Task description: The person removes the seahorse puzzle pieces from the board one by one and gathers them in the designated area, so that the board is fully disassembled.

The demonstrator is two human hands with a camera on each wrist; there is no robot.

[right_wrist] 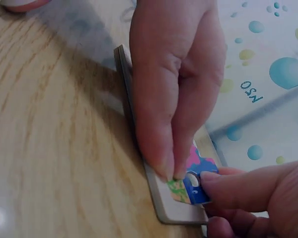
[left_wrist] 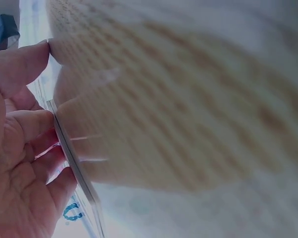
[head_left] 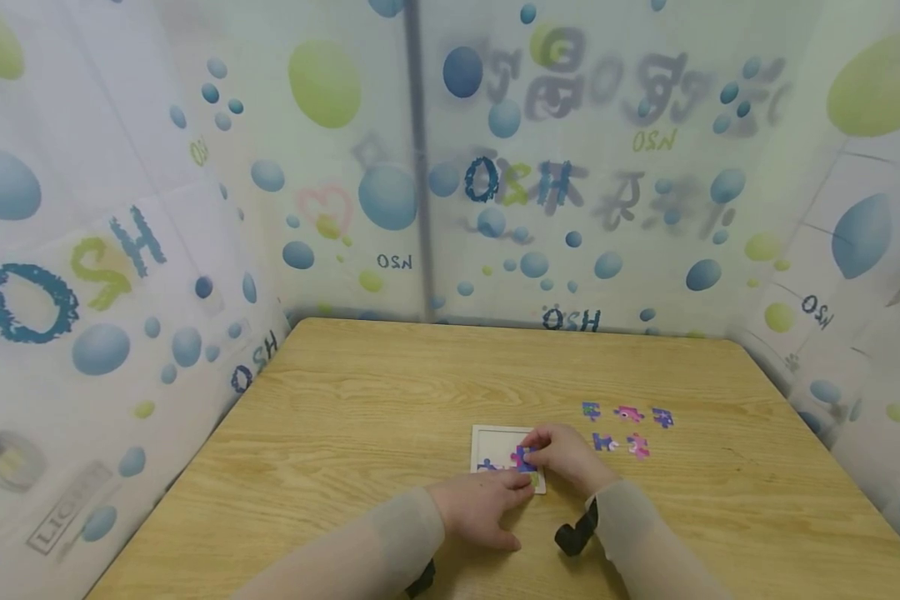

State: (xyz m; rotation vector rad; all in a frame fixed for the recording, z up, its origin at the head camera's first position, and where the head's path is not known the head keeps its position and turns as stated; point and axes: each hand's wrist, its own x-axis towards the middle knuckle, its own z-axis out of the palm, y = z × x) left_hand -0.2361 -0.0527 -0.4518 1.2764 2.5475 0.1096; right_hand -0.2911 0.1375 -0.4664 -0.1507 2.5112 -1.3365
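A small white puzzle tray (head_left: 475, 443) lies on the table in the head view, with purple and pink jigsaw pieces (head_left: 487, 465) along its near side. My right hand (head_left: 566, 457) pinches a blue jigsaw piece (right_wrist: 206, 166) between thumb and fingers at the tray's right side. That piece overlaps a green and orange one (right_wrist: 177, 190) in the right wrist view. Fingers extended, my left hand (head_left: 483, 504) reaches over the tray's near edge, its fingertips (right_wrist: 164, 166) pressing beside the held piece. The left wrist view shows this hand's fingers along the tray edge (left_wrist: 72, 153).
Several loose jigsaw pieces (head_left: 628, 413) lie on the wooden table (head_left: 360, 400) to the right of the tray, in two rows. A black strap (head_left: 579, 533) hangs at my right wrist. Printed curtains (head_left: 330, 275) stand around the table's back and sides.
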